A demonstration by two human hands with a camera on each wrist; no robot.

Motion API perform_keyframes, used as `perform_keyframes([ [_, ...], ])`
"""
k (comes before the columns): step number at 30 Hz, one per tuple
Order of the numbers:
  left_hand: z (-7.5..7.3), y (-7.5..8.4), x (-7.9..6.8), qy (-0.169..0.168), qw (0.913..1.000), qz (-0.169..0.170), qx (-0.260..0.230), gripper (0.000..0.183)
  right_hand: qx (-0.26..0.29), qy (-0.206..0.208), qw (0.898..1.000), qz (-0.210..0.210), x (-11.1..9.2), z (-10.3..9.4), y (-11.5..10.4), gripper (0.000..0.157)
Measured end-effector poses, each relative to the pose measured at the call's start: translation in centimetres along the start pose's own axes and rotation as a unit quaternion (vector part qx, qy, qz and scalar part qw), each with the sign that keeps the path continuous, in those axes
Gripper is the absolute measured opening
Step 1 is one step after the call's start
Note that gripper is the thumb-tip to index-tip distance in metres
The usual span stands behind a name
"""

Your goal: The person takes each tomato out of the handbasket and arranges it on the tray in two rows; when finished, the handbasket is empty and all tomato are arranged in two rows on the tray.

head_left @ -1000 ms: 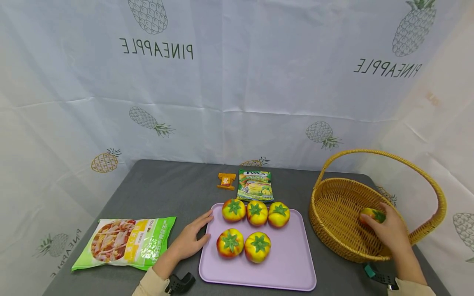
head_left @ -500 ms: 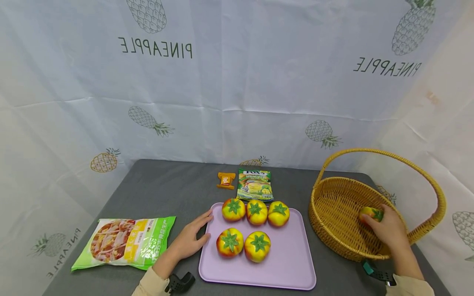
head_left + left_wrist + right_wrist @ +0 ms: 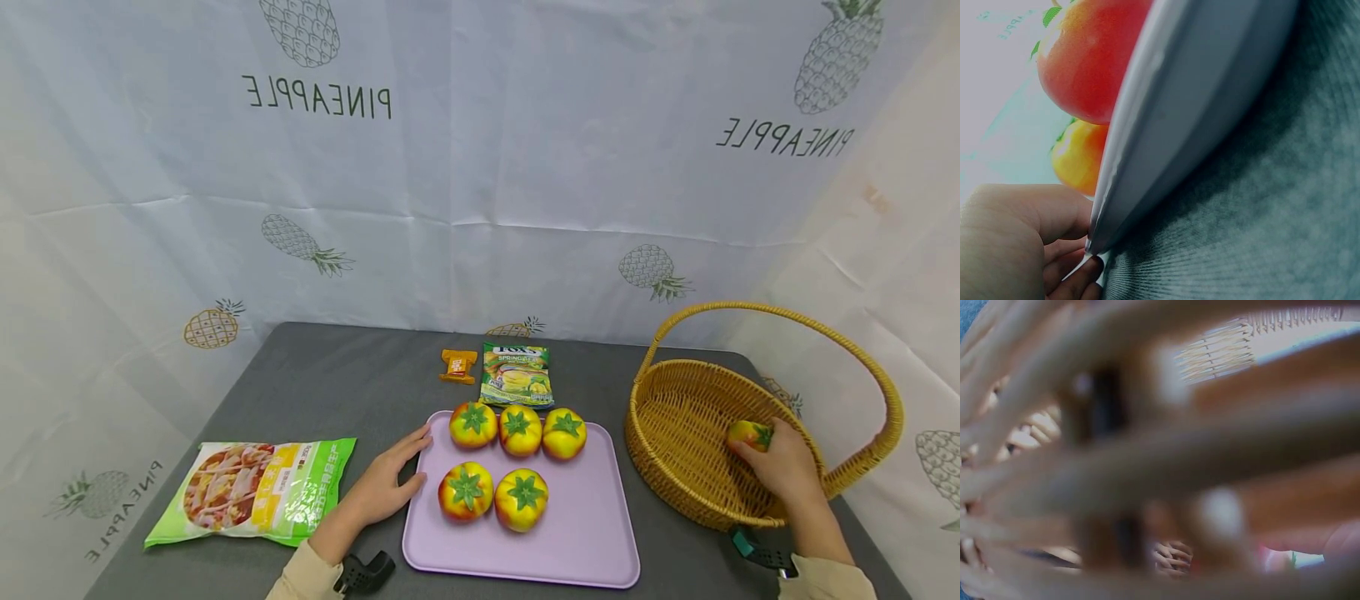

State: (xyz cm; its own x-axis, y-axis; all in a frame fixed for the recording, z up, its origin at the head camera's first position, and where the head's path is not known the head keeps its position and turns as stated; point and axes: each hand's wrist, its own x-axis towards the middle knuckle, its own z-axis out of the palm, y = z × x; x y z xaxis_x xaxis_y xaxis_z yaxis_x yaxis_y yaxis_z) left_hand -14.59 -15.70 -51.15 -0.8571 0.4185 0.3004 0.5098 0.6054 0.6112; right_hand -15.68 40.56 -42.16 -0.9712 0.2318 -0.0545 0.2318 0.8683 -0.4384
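At the right, my right hand [image 3: 791, 462] reaches into a wicker basket [image 3: 652, 467] and grips a red-yellow persimmon [image 3: 742, 433] with a green leafy top, low inside near the basket's floor. The right wrist view is mostly filled by blurred wicker strands [image 3: 1166, 469]; a bit of finger shows at its lower right. My left hand [image 3: 386, 483] rests at the left edge of a lilac tray [image 3: 577, 533], fingertips and thumb touching the rim. Several more persimmons [image 3: 522, 500] sit on the tray, three in the back row. The left wrist view shows the thumb [image 3: 1066, 212] against the rim.
Behind the tray lie a green candy bag [image 3: 516, 377] and a small orange wrapped snack [image 3: 458, 367]. A green and white food bag [image 3: 255, 492] lies left of the left hand. The basket's tall handle [image 3: 780, 308] arches over the right side. A pineapple-print cloth [image 3: 480, 167] hangs behind.
The right hand and its persimmon have shifted very slightly within the basket. My left hand, the tray and the fruit on it stay in place.
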Motion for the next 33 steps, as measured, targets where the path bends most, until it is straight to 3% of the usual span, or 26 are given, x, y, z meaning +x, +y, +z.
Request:
perform_keyframes([
  [11,0.15,-0.02,-0.04,0.025,0.9993,0.025,0.014,0.048,-0.023,0.023,0.999,-0.022,0.25,0.27,-0.14,0.081],
  [23,0.05,0.12,-0.02,0.016,0.9997,0.015,0.009,0.050,-0.068,0.040,0.996,-0.031,-0.11,0.42,-0.36,0.074],
  [33,0.22,-0.16,-0.11,0.031,0.9989,0.030,0.017,0.048,-0.059,0.030,0.997,-0.032,-0.15,0.48,-0.28,0.075],
])
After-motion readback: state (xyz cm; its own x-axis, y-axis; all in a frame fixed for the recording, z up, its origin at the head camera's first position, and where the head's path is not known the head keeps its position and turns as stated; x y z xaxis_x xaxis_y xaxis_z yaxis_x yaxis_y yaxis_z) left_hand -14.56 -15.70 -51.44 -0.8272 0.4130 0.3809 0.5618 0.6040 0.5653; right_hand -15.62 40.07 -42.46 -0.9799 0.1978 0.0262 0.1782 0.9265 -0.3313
